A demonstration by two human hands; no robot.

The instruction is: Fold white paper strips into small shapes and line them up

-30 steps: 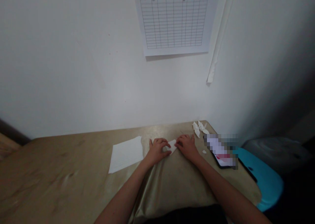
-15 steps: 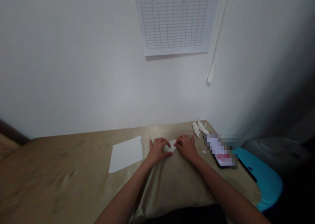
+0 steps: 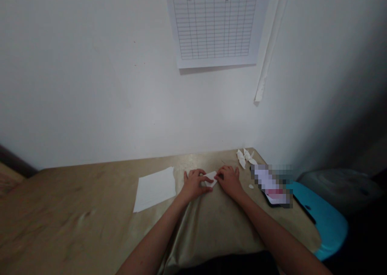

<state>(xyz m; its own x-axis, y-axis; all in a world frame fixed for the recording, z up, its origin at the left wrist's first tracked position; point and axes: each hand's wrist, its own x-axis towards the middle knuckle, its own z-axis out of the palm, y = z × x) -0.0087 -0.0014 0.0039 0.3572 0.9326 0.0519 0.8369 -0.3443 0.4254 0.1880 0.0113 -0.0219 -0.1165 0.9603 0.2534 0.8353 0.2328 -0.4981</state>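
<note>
A small piece of folded white paper (image 3: 212, 174) lies on the cloth-covered table between my hands. My left hand (image 3: 195, 185) has its thumb and curled fingers on the paper's left side, the index finger reaching over its face. At the right corner, the fingertips of my right hand (image 3: 229, 181) pinch the paper. My fingers hide parts of it. To the left of my left hand rests a stack of white paper sheets (image 3: 155, 189), with uneven edges.
Folded white paper figures (image 3: 242, 159) stand at the table's back right corner. A phone (image 3: 270, 188), partly pixelated, lies near the right edge, with a white scrap (image 3: 250, 186) beside it. A turquoise stool (image 3: 328, 222) adjoins the table. A printed chart (image 3: 216, 29) hangs on the wall.
The left index finger has straightened slightly across the folded paper. Both hands stay in nearly the same place, and the other things have not moved.
</note>
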